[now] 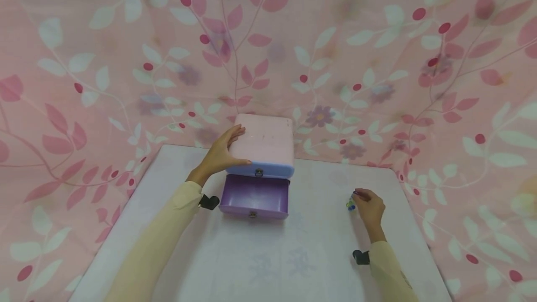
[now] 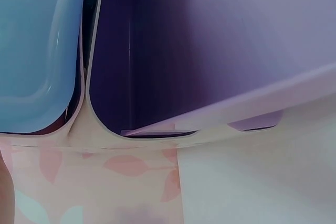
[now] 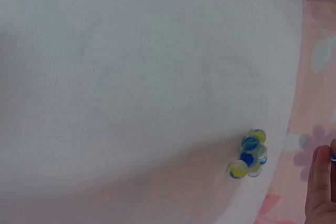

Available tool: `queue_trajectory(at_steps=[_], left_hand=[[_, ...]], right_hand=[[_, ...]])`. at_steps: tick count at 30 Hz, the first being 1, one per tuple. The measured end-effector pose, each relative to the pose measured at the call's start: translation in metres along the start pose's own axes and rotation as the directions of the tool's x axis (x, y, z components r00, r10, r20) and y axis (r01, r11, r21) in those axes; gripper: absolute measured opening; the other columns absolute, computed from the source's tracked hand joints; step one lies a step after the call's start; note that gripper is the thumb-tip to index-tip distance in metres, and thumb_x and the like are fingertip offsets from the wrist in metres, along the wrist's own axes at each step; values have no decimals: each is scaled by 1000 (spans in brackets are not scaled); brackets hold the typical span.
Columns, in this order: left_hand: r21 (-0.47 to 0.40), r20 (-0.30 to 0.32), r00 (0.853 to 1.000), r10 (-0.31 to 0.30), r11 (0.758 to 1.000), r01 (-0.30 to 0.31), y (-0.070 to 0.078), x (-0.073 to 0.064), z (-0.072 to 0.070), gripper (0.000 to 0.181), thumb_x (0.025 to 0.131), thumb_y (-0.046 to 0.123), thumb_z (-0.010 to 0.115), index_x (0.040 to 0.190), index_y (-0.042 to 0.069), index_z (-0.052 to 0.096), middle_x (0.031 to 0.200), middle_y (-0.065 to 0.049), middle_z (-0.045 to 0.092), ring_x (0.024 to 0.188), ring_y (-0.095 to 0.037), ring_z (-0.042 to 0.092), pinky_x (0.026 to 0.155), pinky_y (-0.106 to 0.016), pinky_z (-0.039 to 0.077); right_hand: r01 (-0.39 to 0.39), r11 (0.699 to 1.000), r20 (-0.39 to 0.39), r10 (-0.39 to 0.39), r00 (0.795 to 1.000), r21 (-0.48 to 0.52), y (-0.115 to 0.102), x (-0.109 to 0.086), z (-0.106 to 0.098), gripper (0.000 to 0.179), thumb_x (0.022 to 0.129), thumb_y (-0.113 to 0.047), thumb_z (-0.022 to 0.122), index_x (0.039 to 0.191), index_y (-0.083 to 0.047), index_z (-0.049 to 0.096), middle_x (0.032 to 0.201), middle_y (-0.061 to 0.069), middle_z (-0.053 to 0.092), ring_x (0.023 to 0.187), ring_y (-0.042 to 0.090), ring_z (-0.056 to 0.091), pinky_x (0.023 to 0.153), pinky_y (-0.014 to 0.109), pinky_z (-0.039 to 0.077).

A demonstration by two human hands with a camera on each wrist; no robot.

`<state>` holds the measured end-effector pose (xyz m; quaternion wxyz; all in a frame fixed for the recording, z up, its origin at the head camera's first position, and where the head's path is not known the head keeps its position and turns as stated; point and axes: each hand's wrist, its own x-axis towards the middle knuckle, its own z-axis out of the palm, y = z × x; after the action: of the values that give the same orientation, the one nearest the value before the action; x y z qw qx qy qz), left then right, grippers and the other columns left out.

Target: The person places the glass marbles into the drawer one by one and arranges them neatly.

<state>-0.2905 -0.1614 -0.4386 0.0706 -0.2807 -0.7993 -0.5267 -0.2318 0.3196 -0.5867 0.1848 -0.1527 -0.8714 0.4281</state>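
Note:
A small chest with a pink top point(image 1: 265, 139) stands at the table's back, its blue upper drawer point(image 1: 277, 170) pushed in. Below, the purple lower drawer point(image 1: 253, 195) is pulled out; its visible inside is bare in the head view. My left hand point(image 1: 220, 154) rests on the chest's left side, fingers extended along the top and thumb across the blue front. Farther right, my right hand point(image 1: 371, 209) pinches a small blue marble point(image 3: 333, 157), mostly hidden by the fingertips. Close by, several clear glass marbles point(image 3: 249, 157) with blue and yellow swirls lie clustered on the table.
A white cloth covers the table point(image 1: 327, 246). Pink floral fabric point(image 1: 335, 83) hangs behind and at both sides. Small metal knobs stick out from the drawer fronts, and dark wrist mounts point(image 1: 209, 202) show at both sleeves.

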Motion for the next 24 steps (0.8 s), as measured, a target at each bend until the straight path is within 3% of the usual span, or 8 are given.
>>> queue_trajectory(at_steps=[7, 11, 16, 20, 24], left_hand=[[7, -10, 1000, 5, 1000, -4, -3, 0, 1, 111, 64, 16, 93, 150, -5, 27, 147, -24, 41, 137, -35, 37, 114, -47, 31], [7, -21, 1000, 16, 1000, -16, -20, 2, 4, 113, 62, 17, 95, 151, -3, 27, 148, -22, 41, 138, -33, 38, 114, -47, 30], [7, -27, 1000, -11, 1000, 11, -38, 4, 5, 117, 60, 24, 95, 153, 7, 26, 150, -10, 41, 139, -20, 37, 115, -37, 31], [-6, -17, 999, -41, 999, 41, -41, 4, 4, 118, 60, 33, 95, 154, 13, 27, 151, 0, 42, 138, -11, 37, 114, -28, 31], [-13, -13, 999, -44, 999, 43, -41, 3, 4, 117, 60, 35, 94, 154, 13, 27, 151, 0, 41, 138, -12, 37, 114, -30, 31]], right_hand=[[43, 995, 77, -50, 996, 85, -27, -5, 5, 20, 86, -14, 76, 104, -7, 74, 98, 12, 73, 77, -7, 60, 70, 5, 46], [57, 984, 107, -76, 991, 167, -42, -8, 9, 21, 84, -10, 78, 103, -4, 74, 99, 14, 73, 78, -6, 63, 69, 8, 51], [95, 955, 129, -136, 982, 282, -59, -11, 17, 19, 80, -4, 80, 98, -1, 74, 97, 18, 72, 80, 1, 67, 67, 14, 56], [129, 924, 150, -194, 970, 361, -78, -17, 20, 20, 78, 3, 79, 96, 6, 72, 97, 23, 69, 81, 10, 70, 68, 17, 57], [117, 886, 191, -223, 956, 449, -108, -27, 17, 22, 75, 14, 75, 95, 16, 67, 100, 31, 63, 85, 30, 71, 71, 23, 59]])
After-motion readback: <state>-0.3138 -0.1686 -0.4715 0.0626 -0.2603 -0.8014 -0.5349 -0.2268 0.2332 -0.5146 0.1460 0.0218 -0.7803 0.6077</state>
